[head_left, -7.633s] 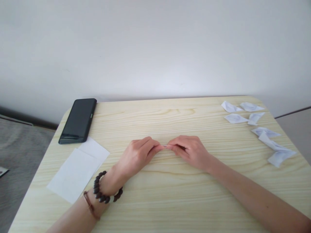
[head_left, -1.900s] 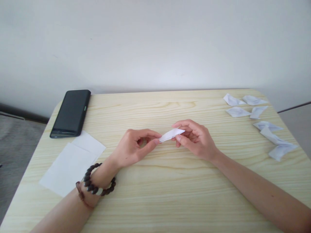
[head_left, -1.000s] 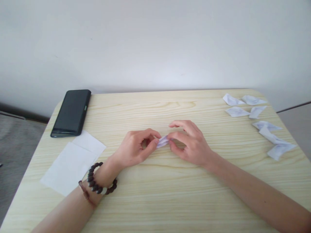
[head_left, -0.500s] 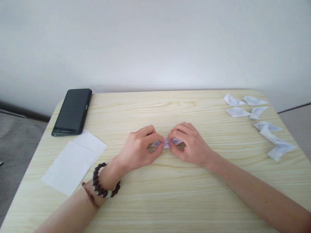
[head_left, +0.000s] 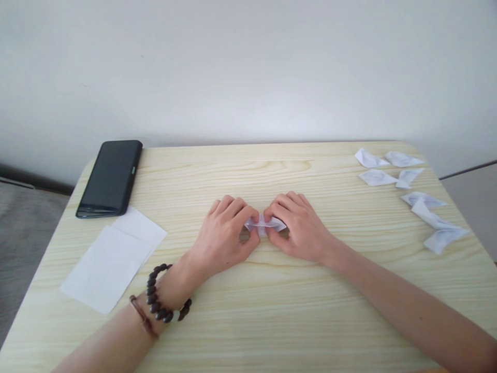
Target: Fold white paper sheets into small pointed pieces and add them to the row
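A small folded white paper boat (head_left: 262,225) is between my hands, low over the middle of the wooden table (head_left: 240,321). My left hand (head_left: 229,230) grips its left side between thumb and index finger. On the opposite side, my right hand (head_left: 298,228) holds it with thumb and curled fingers. The paper has a raised ridge along its middle and pointed ends, partly covered by the fingers. A dark beaded bracelet (head_left: 155,298) and a thin brown one circle my left wrist.
Several folded paper boats (head_left: 376,177) lie along the table's right side, some touching. Flat white paper sheets (head_left: 106,269) overlap at the left. Just behind them is a black phone-like device (head_left: 111,176). A pale wall (head_left: 248,72) rises behind the table's far edge.
My fingers have shifted their grip on the paper boat, with the index fingers bent more over its top. Its middle now looks more spread and visible. The view has moved slightly.
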